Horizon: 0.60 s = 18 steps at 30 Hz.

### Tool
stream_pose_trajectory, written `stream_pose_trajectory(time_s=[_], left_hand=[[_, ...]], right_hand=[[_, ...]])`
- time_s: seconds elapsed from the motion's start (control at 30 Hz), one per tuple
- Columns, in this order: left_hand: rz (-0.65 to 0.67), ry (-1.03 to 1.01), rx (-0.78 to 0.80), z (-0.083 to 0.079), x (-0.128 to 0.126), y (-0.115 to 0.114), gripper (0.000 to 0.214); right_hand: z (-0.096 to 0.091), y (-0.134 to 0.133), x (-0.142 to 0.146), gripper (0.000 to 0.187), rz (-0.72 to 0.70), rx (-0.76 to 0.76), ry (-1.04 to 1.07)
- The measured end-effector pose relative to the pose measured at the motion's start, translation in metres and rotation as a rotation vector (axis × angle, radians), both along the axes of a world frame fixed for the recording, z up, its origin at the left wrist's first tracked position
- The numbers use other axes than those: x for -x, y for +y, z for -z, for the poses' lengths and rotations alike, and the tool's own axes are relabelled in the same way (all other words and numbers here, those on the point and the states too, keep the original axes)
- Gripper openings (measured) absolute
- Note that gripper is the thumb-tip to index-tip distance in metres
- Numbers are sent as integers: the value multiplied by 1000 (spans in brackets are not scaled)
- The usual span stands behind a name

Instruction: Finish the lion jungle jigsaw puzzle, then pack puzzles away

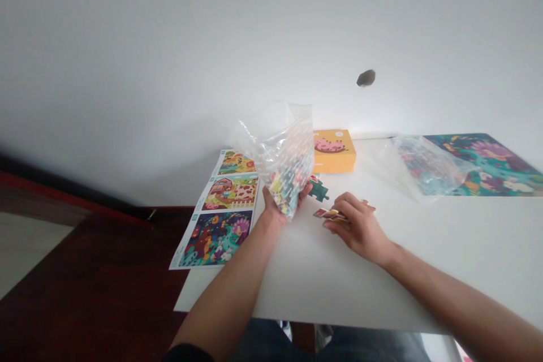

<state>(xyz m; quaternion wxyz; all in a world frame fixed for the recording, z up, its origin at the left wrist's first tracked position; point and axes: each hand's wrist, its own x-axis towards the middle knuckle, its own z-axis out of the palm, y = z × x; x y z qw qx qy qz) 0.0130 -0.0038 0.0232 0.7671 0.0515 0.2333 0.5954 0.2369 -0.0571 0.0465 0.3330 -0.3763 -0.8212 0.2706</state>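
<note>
My left hand (278, 207) is closed round the bottom of a clear plastic bag (280, 153) that holds many small coloured puzzle pieces and stands upright above the white table (424, 249). To its right, my right hand (358, 226) rests on the table with its fingers curled on a few puzzle pieces (328, 214). A loose dark green puzzle piece (319, 189) lies just behind the bag.
A picture sheet (220, 209) with three colourful scenes overhangs the table's left edge. A yellow box (334, 150) stands at the back by the white wall. On the right, a second clear bag (424, 167) lies on a colourful puzzle picture (487, 164). Dark red floor lies to the left.
</note>
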Motion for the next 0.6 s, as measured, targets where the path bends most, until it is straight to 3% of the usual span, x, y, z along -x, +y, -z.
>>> stream_pose_trajectory(time_s=[0.13,0.3,0.4,0.47,0.6], left_hand=[[42,7,-6,-5,-13,-6,40],[121,-15,6,-5,-25,-11,43],[161,-21,-19,-2,-21,-10,47],[218,-13,-37,-1,-15,-9,50],[243,-3,-44,-3,0,-6,54]], right_hand=[[6,4,-2,17,188,28,146],[17,8,-1,29,241,333,289],[13,10,-4,42,262,347,291],[5,13,-10,40,249,281,170],[-7,21,-30,16,197,207,-328]])
